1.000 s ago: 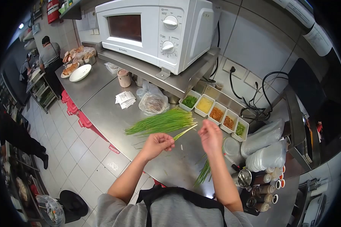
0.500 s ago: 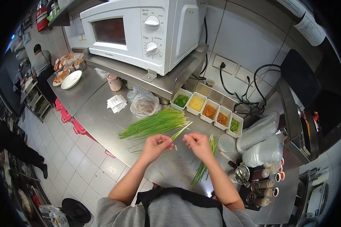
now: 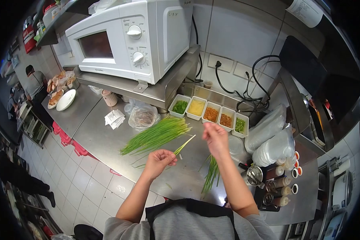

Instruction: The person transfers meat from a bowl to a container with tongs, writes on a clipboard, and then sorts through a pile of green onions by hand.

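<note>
My left hand [image 3: 161,161] pinches a few green stalks with pale ends [image 3: 185,145], which point up and to the right. My right hand [image 3: 215,138] is raised to the right of them, fingers bent together and blurred; whether it holds anything is unclear. A large pile of long green stalks [image 3: 156,134] lies on the steel counter beyond my left hand. A smaller bunch [image 3: 211,176] lies beside my right forearm, partly hidden by it. A small pale scrap [image 3: 180,157] rests on the counter between my hands.
Beyond my hands, several small trays [image 3: 196,108] of chopped food line the counter's back. A microwave [image 3: 128,42] stands on a raised shelf. Plastic-wrapped stacks [image 3: 274,148] and sauce bottles [image 3: 282,182] are at right. A bagged item [image 3: 144,117] lies left of the trays. People stand at far left.
My right hand has moved up and away from the stalk ends, toward the trays. My left hand still holds its stalks. The whole view has shifted slightly.
</note>
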Tool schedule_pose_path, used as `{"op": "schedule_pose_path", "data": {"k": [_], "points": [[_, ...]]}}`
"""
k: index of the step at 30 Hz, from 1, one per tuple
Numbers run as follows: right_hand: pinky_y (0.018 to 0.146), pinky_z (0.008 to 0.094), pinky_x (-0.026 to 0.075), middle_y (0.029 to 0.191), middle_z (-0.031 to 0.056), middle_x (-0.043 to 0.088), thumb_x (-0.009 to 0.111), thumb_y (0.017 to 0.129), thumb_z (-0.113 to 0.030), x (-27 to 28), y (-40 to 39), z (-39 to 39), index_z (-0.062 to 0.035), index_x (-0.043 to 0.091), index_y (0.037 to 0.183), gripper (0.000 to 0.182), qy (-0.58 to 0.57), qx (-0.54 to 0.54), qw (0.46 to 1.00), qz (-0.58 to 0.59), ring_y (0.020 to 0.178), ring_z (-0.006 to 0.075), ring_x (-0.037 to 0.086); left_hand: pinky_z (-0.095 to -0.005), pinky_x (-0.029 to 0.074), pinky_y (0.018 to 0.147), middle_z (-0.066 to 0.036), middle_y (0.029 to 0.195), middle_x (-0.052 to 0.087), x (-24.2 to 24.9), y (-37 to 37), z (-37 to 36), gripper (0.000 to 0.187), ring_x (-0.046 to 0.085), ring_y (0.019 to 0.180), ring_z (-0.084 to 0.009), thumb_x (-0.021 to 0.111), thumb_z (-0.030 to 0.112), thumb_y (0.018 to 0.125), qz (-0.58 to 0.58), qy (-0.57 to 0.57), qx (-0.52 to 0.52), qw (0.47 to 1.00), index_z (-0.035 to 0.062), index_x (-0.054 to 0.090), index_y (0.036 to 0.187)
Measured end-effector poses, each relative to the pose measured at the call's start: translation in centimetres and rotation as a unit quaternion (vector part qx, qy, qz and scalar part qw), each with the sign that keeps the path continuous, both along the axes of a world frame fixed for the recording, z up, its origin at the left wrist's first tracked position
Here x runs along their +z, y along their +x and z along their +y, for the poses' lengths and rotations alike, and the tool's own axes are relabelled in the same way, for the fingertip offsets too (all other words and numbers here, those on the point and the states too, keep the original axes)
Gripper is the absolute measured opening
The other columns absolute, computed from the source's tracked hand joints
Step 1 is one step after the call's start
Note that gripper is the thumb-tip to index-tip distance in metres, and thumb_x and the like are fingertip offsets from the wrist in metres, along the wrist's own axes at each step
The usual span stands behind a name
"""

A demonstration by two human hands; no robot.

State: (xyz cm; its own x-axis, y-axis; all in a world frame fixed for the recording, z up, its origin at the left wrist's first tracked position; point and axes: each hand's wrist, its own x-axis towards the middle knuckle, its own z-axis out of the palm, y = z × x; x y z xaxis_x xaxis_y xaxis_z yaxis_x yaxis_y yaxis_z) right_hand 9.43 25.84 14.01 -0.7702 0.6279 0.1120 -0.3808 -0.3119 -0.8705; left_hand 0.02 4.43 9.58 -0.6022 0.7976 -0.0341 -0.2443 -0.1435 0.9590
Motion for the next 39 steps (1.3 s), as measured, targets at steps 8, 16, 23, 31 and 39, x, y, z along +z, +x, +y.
{"op": "schedule_pose_path", "data": {"k": [8, 16, 23, 31, 39], "points": [[0.051, 0.0221, 0.042, 0.067, 0.0013, 0.059, 0.063, 0.087, -0.022, -1.0, 1.0, -4.2, -0.0036, 0.064, 0.083, 0.018, 0.084, 0.090, 0.984, -0.131, 0.055, 0.0088, 0.053, -0.0249, 0.052, 0.065, -0.009, 0.080, 0.066, 0.3, 0.5, 1.1, 0.013, 0.063, 0.070, -0.0140, 0.063, 0.011, 0.087, -0.010, 0.004, -0.023, 1.000, -0.0011, 0.062, 0.092], [0.052, 0.0225, 0.043, 0.065, 0.0008, 0.058, 0.062, 0.087, -0.018, 0.3, 1.8, 1.5, -0.0026, 0.065, 0.086, 0.016, -0.039, -0.009, 0.999, -0.004, 0.054, 0.0087, 0.051, -0.0258, 0.052, 0.066, -0.010, 0.082, 0.066, 0.4, 0.6, 0.9, 0.012, 0.063, 0.070, -0.0150, 0.062, 0.010, 0.087, -0.022, 0.008, -0.017, 1.000, -0.0011, 0.062, 0.092], [0.053, 0.0213, 0.042, 0.064, 0.0006, 0.058, 0.063, 0.087, -0.019, -1.7, 1.5, -3.6, -0.0017, 0.066, 0.085, 0.018, 0.083, 0.075, 0.984, -0.137, 0.054, 0.0073, 0.052, -0.0259, 0.053, 0.067, -0.011, 0.084, 0.067, 0.5, 0.6, 3.0, 0.016, 0.064, 0.072, -0.0159, 0.063, 0.012, 0.086, -0.075, -0.006, -0.054, 0.996, -0.0016, 0.064, 0.095], [0.054, 0.0203, 0.041, 0.066, 0.0016, 0.060, 0.064, 0.086, -0.016, 0.1, 2.7, 0.9, -0.0008, 0.066, 0.083, 0.015, 0.058, -0.041, 0.996, -0.054, 0.056, 0.0069, 0.053, -0.0269, 0.054, 0.070, -0.010, 0.085, 0.068, -2.2, -0.4, 0.9, 0.021, 0.066, 0.075, -0.0150, 0.065, 0.016, 0.085, -0.036, -0.050, -0.098, 0.993, -0.0016, 0.066, 0.097], [0.057, 0.0199, 0.042, 0.073, 0.0039, 0.062, 0.063, 0.086, -0.012, 1.5, 3.8, 0.5, 0.0015, 0.065, 0.086, 0.013, 0.131, -0.076, 0.989, -0.002, 0.061, 0.0079, 0.054, -0.0275, 0.054, 0.076, -0.011, 0.089, 0.068, -2.9, -0.8, -0.2, 0.019, 0.066, 0.080, -0.0164, 0.065, 0.014, 0.085, -0.067, -0.033, -0.083, 0.994, -0.0015, 0.065, 0.097]]}}
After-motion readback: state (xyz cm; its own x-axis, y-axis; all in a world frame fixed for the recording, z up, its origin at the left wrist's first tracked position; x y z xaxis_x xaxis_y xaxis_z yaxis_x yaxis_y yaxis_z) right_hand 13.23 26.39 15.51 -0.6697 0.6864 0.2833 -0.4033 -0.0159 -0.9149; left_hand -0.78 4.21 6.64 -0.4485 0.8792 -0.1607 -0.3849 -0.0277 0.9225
